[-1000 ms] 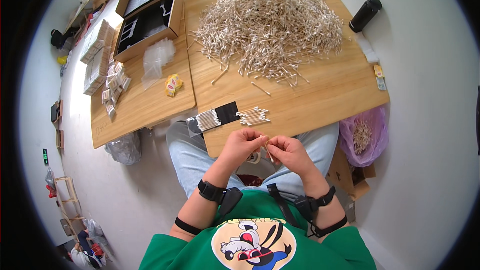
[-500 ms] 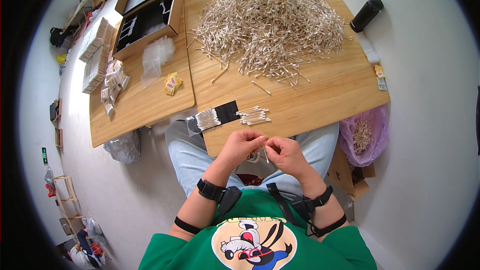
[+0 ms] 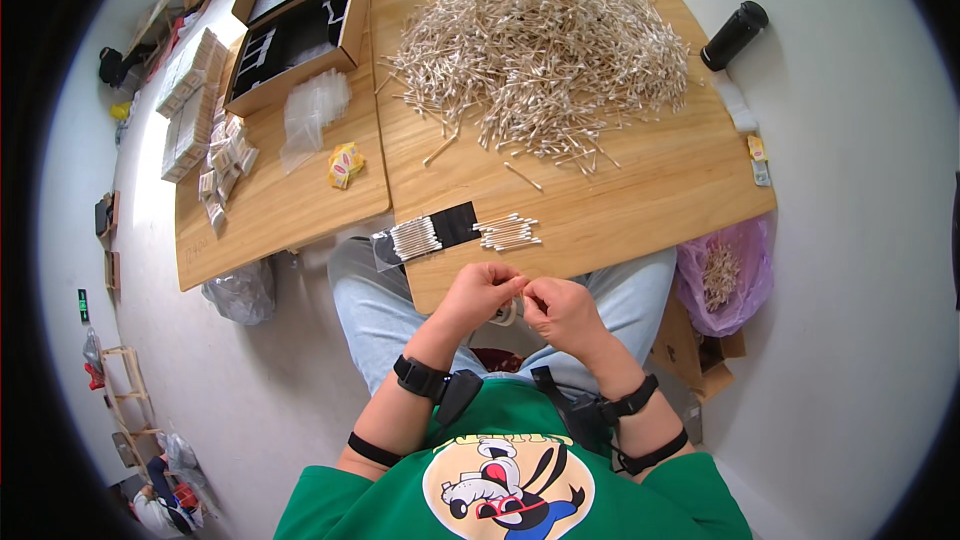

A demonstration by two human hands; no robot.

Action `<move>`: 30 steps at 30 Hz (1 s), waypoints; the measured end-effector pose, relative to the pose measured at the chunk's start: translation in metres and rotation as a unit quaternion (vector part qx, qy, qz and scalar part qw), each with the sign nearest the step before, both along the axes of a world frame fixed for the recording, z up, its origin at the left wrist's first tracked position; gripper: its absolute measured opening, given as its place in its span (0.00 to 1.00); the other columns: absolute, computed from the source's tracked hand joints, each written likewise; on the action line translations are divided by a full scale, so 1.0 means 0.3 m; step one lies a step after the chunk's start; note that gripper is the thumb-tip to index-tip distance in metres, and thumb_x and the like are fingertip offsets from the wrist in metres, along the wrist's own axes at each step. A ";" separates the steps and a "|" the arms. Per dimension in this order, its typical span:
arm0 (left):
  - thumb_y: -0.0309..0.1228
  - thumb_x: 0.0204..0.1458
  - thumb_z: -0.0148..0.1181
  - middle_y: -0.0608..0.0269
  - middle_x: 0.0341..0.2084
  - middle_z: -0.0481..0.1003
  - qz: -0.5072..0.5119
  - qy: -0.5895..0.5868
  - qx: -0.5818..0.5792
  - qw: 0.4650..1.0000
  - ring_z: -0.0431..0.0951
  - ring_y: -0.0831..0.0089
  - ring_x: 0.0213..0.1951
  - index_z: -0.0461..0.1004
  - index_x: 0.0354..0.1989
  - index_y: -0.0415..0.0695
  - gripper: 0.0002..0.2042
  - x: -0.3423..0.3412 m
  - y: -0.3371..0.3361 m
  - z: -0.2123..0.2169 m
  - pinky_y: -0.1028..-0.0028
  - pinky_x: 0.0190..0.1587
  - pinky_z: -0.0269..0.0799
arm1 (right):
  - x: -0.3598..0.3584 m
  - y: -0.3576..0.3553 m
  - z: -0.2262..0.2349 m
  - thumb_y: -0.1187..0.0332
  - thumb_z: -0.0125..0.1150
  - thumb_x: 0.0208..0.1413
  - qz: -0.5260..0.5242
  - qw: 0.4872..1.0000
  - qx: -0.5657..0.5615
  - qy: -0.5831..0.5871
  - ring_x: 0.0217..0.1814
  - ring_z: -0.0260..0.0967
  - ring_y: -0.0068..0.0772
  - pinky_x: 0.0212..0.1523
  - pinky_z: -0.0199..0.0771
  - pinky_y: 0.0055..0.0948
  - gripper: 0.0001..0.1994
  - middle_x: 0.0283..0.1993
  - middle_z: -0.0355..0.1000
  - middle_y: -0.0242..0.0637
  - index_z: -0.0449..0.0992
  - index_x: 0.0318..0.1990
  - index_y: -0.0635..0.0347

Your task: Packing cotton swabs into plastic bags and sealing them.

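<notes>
Over my lap, just in front of the table's near edge, my left hand [image 3: 484, 292] and my right hand [image 3: 563, 312] meet at the fingertips, each closed in a pinch. Whatever lies between them is hidden by the fingers. On the table ahead, a row of cotton swabs [image 3: 415, 238] lies on a clear plastic bag [image 3: 384, 252], beside a black strip [image 3: 457, 224]. A small loose group of cotton swabs [image 3: 508, 232] sits to the right of the strip. Farther back rises a large heap of cotton swabs [image 3: 545, 55], with a few strays in front.
On the left table are an open cardboard box [image 3: 345, 40], clear bags [image 3: 315, 110], yellow packets [image 3: 345, 166] and stacked white packs [image 3: 190, 105]. A black bottle [image 3: 734, 36] stands at the right. A purple bag [image 3: 735, 280] of swabs hangs below the right edge.
A cotton swab that showed between my hands, pointing down, is now out of sight. My right hand has turned and shifted slightly left, its fingers curled more.
</notes>
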State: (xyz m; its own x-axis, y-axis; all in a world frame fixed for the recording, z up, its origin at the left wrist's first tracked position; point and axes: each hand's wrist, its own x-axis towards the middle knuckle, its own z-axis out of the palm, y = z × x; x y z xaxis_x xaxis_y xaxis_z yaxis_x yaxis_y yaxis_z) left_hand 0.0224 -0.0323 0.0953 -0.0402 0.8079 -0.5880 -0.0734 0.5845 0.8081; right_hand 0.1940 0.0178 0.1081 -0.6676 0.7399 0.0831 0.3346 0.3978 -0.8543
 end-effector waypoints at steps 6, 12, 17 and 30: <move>0.31 0.59 0.62 0.73 0.25 0.75 0.024 -0.013 0.025 0.999 0.69 0.86 0.26 0.80 0.36 0.36 0.09 0.003 -0.011 -0.021 0.81 0.29 0.65 | -0.015 -0.017 0.008 0.71 0.59 0.52 -0.042 0.993 -0.106 -0.025 0.28 0.71 0.49 0.30 0.72 0.39 0.04 0.27 0.72 0.45 0.74 0.28 0.61; 0.32 0.59 0.61 0.73 0.24 0.75 -0.039 0.015 0.009 0.999 0.69 0.86 0.27 0.80 0.41 0.36 0.11 -0.020 -0.032 -0.029 0.81 0.29 0.66 | -0.009 0.008 -0.057 0.71 0.60 0.53 -0.013 0.999 0.030 -0.032 0.26 0.71 0.44 0.29 0.71 0.35 0.05 0.26 0.72 0.46 0.75 0.31 0.63; 0.31 0.61 0.58 0.73 0.27 0.75 0.061 -0.078 0.017 0.995 0.70 0.84 0.29 0.79 0.47 0.37 0.12 -0.091 -0.048 -0.024 0.81 0.35 0.68 | 0.020 0.035 -0.033 0.70 0.58 0.52 0.013 0.997 -0.020 -0.072 0.32 0.73 0.51 0.32 0.73 0.41 0.05 0.28 0.73 0.48 0.74 0.30 0.62; 0.33 0.60 0.60 0.72 0.28 0.76 0.094 -0.094 0.027 0.991 0.72 0.85 0.28 0.80 0.45 0.38 0.12 -0.058 -0.048 -0.022 0.82 0.34 0.69 | -0.054 0.009 0.020 0.73 0.60 0.54 -0.002 0.997 -0.075 0.004 0.34 0.73 0.47 0.35 0.73 0.38 0.06 0.34 0.74 0.46 0.76 0.39 0.64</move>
State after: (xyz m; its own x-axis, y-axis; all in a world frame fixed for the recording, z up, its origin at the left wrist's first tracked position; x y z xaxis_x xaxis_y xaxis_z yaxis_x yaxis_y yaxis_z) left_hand 0.0049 -0.0467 0.0888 -0.0877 0.8268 -0.5556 -0.3290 0.5024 0.7996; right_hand 0.1779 0.0205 0.1142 -0.6637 0.7476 -0.0241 0.3292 0.2630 -0.9069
